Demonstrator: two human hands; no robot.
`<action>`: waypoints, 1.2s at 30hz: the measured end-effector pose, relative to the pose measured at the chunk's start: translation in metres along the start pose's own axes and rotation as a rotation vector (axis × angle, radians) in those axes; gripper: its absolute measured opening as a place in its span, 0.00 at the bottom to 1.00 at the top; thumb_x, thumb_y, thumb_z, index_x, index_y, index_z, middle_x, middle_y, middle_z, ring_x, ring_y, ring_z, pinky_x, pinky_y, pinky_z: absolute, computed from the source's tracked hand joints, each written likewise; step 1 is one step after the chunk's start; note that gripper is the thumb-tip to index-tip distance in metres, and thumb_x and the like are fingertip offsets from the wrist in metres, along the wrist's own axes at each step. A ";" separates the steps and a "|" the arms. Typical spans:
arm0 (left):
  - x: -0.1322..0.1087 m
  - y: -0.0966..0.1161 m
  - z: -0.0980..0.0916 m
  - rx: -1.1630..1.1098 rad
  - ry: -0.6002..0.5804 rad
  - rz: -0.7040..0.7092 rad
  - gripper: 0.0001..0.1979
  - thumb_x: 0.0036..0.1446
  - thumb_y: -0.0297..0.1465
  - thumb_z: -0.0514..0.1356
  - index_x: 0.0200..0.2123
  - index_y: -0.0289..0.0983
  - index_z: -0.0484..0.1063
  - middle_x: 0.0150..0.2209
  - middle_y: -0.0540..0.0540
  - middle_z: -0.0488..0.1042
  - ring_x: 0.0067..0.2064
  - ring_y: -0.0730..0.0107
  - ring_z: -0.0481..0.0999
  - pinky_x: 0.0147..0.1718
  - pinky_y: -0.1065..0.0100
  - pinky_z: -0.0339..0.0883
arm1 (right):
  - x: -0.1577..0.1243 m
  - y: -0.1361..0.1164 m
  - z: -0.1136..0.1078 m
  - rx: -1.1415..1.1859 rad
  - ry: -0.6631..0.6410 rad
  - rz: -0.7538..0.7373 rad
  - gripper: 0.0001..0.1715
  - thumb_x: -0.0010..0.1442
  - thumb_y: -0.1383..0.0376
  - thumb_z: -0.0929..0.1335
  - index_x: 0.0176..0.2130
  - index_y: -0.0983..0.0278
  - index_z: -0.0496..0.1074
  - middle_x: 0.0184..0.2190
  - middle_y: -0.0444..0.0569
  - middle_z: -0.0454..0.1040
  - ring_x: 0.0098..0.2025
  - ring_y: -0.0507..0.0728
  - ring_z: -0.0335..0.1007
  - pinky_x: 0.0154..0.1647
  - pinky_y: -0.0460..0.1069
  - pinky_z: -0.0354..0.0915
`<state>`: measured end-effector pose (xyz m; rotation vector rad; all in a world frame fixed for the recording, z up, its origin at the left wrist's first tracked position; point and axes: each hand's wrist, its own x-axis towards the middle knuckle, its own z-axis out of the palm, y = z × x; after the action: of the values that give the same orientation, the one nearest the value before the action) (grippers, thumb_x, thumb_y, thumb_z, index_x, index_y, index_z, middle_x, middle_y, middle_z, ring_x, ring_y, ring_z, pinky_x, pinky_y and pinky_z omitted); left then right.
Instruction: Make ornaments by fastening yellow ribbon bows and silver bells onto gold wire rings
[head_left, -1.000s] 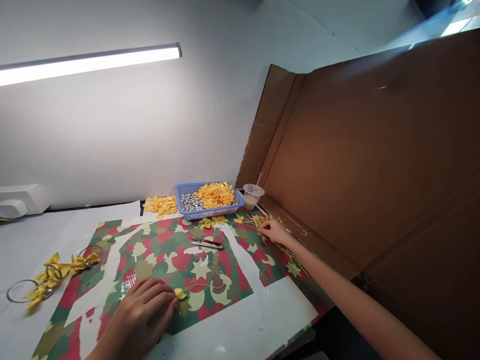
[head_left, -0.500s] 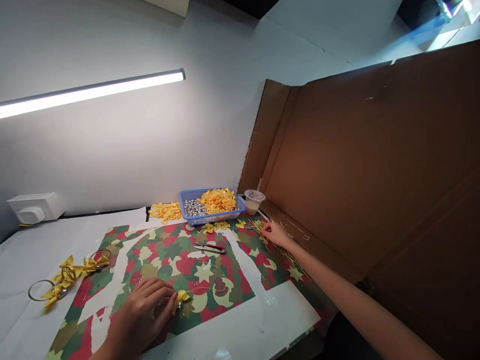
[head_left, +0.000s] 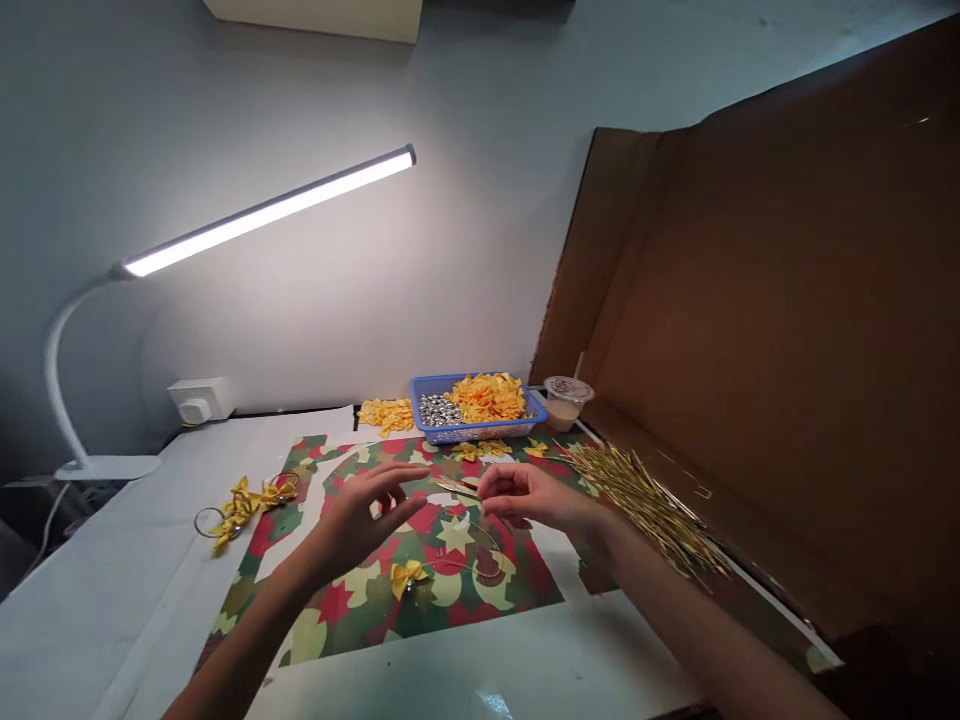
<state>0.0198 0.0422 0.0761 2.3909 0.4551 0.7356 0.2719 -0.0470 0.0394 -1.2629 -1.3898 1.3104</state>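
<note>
My left hand point(head_left: 379, 510) hovers over the patterned sheet, thumb and fingers spread, nothing in it. Facing it from the right, my right hand point(head_left: 529, 495) has its fingers curled toward the thumb; anything thin between them is too small to make out. Small thread snips point(head_left: 456, 487) lie behind and between the hands. Below them, a yellow ribbon bow point(head_left: 407, 577) with a silver bell rests on the sheet, a thin looped cord point(head_left: 491, 573) running from it. A bundle of thin golden strands point(head_left: 645, 505) lies at right.
A blue basket point(head_left: 480, 432) holds silver bells and yellow bows; more bows point(head_left: 386, 414) lie beside it. A lidded cup point(head_left: 566, 405) stands next to the cardboard wall point(head_left: 750, 330). At left are bows with rings point(head_left: 244, 508) and a lamp point(head_left: 56, 370).
My right hand has moved left, away from the golden bundle. My left hand has let go of the bow, risen and opened. The view has turned left.
</note>
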 end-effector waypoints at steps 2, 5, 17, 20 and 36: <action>0.005 0.003 -0.006 -0.147 -0.155 -0.182 0.14 0.58 0.36 0.58 0.45 0.36 0.75 0.40 0.42 0.79 0.31 0.73 0.74 0.29 0.71 0.70 | 0.012 -0.005 0.015 0.049 -0.136 -0.018 0.23 0.44 0.53 0.76 0.33 0.66 0.72 0.25 0.42 0.73 0.20 0.45 0.59 0.21 0.43 0.56; 0.005 -0.001 -0.010 -0.233 -0.240 -0.231 0.15 0.56 0.37 0.60 0.45 0.37 0.75 0.37 0.43 0.80 0.31 0.73 0.75 0.30 0.71 0.71 | 0.026 -0.006 0.025 0.094 -0.247 -0.033 0.23 0.42 0.53 0.77 0.30 0.67 0.72 0.21 0.40 0.72 0.19 0.45 0.59 0.20 0.43 0.56; -0.005 -0.027 0.021 -0.688 -0.225 -0.502 0.16 0.45 0.33 0.69 0.39 0.35 0.76 0.29 0.48 0.78 0.32 0.73 0.78 0.31 0.74 0.71 | 0.023 0.017 0.031 0.162 -0.190 -0.101 0.24 0.41 0.52 0.76 0.31 0.64 0.70 0.23 0.40 0.70 0.24 0.49 0.67 0.27 0.46 0.66; -0.005 -0.034 0.030 -0.768 -0.188 -0.560 0.15 0.49 0.34 0.66 0.40 0.34 0.76 0.31 0.47 0.79 0.32 0.72 0.78 0.31 0.74 0.71 | 0.024 0.021 0.035 0.108 -0.042 -0.137 0.22 0.48 0.50 0.72 0.34 0.64 0.69 0.23 0.40 0.69 0.23 0.49 0.65 0.25 0.46 0.65; -0.008 -0.028 0.050 -0.793 -0.124 -0.391 0.25 0.49 0.24 0.63 0.52 0.38 0.67 0.55 0.38 0.71 0.56 0.54 0.71 0.53 0.57 0.68 | 0.011 0.029 0.062 -0.906 0.435 -0.988 0.17 0.64 0.72 0.62 0.45 0.55 0.74 0.41 0.49 0.73 0.42 0.53 0.69 0.41 0.48 0.68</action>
<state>0.0394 0.0384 0.0218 1.5346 0.4514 0.4615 0.2132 -0.0476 0.0026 -1.0069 -1.9349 -0.2998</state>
